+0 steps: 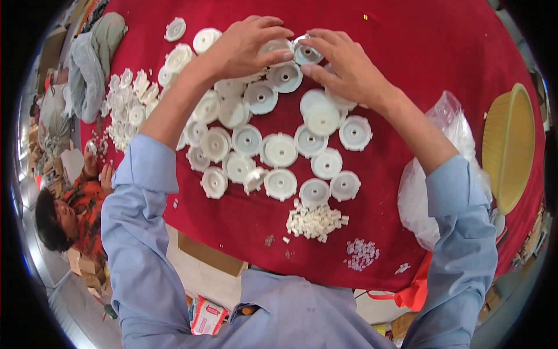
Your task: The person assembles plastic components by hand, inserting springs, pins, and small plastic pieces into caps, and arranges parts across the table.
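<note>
Many round white plastic caps with small rim tabs and a centre hole lie over the red cloth. My left hand (247, 49) is over the far part of this group, thumb and fingers apart, with a white cap (276, 46) showing beneath them. My right hand (346, 64) has its thumb and fingers at opposite edges of another round cap (308, 54), which sits between them. Just nearer lies a cap (285, 77) with its hollow side up. Two caps (321, 113) overlap below my right hand, and several more spread toward me.
Small white plastic pieces (314, 222) are heaped near me, beside tiny translucent bits (361, 255). At right are a clear plastic bag (415, 198) and a yellow basin (508, 148). Smaller white parts (131, 107) pile up at left, near another person (75, 218) in patterned orange clothing.
</note>
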Tool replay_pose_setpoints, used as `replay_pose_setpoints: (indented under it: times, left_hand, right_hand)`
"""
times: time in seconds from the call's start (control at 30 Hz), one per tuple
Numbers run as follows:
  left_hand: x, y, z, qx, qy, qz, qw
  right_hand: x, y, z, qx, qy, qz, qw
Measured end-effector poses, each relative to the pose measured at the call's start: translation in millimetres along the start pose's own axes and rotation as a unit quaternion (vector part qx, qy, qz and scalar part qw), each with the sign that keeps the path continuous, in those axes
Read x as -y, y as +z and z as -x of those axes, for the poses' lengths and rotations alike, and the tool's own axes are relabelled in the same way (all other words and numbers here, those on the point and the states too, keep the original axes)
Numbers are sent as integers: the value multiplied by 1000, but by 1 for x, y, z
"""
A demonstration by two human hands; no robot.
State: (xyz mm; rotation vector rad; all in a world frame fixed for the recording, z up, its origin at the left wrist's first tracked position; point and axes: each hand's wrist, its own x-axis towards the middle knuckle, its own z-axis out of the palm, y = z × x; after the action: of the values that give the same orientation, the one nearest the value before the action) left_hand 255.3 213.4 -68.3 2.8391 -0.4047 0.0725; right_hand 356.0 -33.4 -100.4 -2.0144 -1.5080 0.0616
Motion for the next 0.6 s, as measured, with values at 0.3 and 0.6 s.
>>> replay_pose_setpoints:
  times: [0.3,0.6]
  left_hand:
    - [-54,-7,56,27,23,-74,997]
    - [-123,-35,99,-49,91,-60,993]
  right_hand:
    - [32,-24,71,85,31,25,996]
    - [106,-92,130,141,95,44,985]
